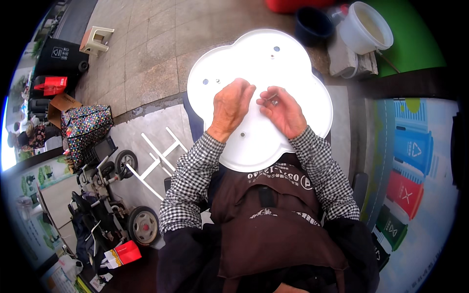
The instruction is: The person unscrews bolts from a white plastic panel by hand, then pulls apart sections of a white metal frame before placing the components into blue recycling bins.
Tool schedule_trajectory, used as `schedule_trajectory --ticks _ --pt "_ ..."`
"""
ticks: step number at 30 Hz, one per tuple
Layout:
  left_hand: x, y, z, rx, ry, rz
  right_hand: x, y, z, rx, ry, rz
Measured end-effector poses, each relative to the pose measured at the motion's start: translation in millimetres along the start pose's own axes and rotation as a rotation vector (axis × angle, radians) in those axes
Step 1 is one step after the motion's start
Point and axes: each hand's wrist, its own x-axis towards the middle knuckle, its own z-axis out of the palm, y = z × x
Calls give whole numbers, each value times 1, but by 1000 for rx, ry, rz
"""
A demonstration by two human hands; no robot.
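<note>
A white clover-shaped board [254,151] with a raised rim rests across my lap, its flat face up. Over its middle, my left hand [230,110] is closed, fingers pressed together; whatever they may hold is hidden. Just beside it my right hand [287,112] has its fingers curled around small shiny metal pieces [274,102], too small to name exactly. The two hands are apart. On the board are a small metal fitting [218,81] near my left hand, another fitting [243,134] nearer me, and round bluish spots [277,49] on the lobes.
A white tubular frame [151,168] lies on the floor to the left, near a wheeled cart [142,225] and a dotted bag [87,132]. A small stool [96,40] stands far left. At the far right are a white bucket [349,36] and a dark bucket [312,25].
</note>
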Motion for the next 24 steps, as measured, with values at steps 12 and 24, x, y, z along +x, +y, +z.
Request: schedule_trajectory --ticks 12,24 --pt "-14 1 20 -13 39 187 1 -8 4 -285 -124 185" --pt "22 -63 -29 384 43 -141 2 -12 4 -149 -39 216"
